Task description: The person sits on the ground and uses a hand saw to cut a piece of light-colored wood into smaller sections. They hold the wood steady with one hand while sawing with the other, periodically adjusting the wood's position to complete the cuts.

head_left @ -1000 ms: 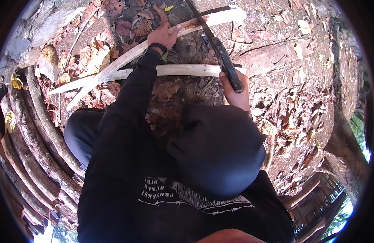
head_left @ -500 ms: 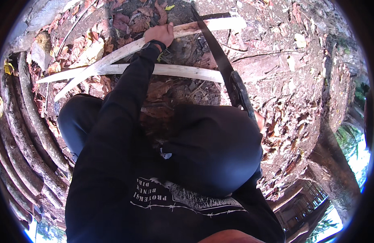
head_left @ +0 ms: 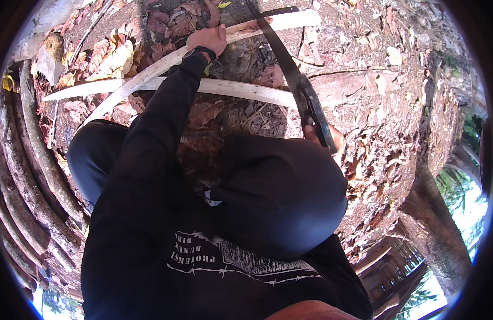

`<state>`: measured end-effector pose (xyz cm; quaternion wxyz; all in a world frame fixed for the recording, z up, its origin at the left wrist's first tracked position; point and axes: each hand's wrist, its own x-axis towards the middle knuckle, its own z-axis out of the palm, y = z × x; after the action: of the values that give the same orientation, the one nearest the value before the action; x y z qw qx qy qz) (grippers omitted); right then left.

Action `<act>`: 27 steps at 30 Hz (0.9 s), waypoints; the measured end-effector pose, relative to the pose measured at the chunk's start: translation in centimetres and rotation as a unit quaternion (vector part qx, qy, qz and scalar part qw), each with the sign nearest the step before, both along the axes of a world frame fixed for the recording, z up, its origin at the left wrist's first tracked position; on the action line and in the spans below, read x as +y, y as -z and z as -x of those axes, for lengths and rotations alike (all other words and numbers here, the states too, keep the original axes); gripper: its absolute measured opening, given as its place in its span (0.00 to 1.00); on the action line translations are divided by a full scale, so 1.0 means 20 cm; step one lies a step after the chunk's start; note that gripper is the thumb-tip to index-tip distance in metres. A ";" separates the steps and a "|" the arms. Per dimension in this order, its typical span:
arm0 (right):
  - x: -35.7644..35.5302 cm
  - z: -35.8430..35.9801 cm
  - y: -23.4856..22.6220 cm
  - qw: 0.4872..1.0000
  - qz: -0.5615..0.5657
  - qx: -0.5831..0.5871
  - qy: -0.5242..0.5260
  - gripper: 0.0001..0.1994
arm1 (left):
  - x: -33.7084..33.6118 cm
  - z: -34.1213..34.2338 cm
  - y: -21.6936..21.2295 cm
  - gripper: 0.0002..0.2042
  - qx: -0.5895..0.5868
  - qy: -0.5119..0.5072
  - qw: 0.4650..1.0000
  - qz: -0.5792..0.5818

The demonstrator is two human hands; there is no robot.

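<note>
My left hand (head_left: 208,40) is wrapped over a pale, curved wooden strip (head_left: 294,20), pressing around its middle. A dark band circles that wrist. In my right hand (head_left: 333,137), partly hidden by my raised knee, is the handle of a hand saw (head_left: 283,57). Its long dark blade lies across the strip to the right of my left hand, with the tip beyond the strip's far edge. A second pale strip (head_left: 241,89) lies nearer to me on the ground, crossing under the first at the left.
Several long logs (head_left: 44,144) lie side by side at the left. Dry leaves (head_left: 116,58) cover much of the soil, and a stone (head_left: 50,63) sits at the far left. A tree trunk (head_left: 436,229) and a slatted wooden structure (head_left: 398,266) stand at the right.
The saw has slid forward, away from me, across the strip. My right hand has moved forward with it and shows more beyond my knee. My left hand keeps its hold.
</note>
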<state>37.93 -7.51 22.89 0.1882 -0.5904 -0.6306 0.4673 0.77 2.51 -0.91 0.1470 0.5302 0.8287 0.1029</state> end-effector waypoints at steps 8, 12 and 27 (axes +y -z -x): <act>-0.01 0.04 0.01 0.997 0.010 0.045 0.056 0.07 | 0.04 -0.09 0.00 0.34 -0.010 0.040 0.998 -0.041; 0.22 0.22 0.36 0.998 -0.008 0.055 0.001 0.07 | 0.02 -0.04 -0.02 0.34 -0.007 0.035 0.999 -0.001; 0.29 0.21 0.28 0.998 0.024 0.051 0.008 0.08 | 0.03 -0.03 0.06 0.34 0.016 0.041 0.996 -0.072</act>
<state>33.79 -1.76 17.25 0.2099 -0.5756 -0.6038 0.5100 1.42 3.14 -2.09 0.0994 0.5748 0.7987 0.1477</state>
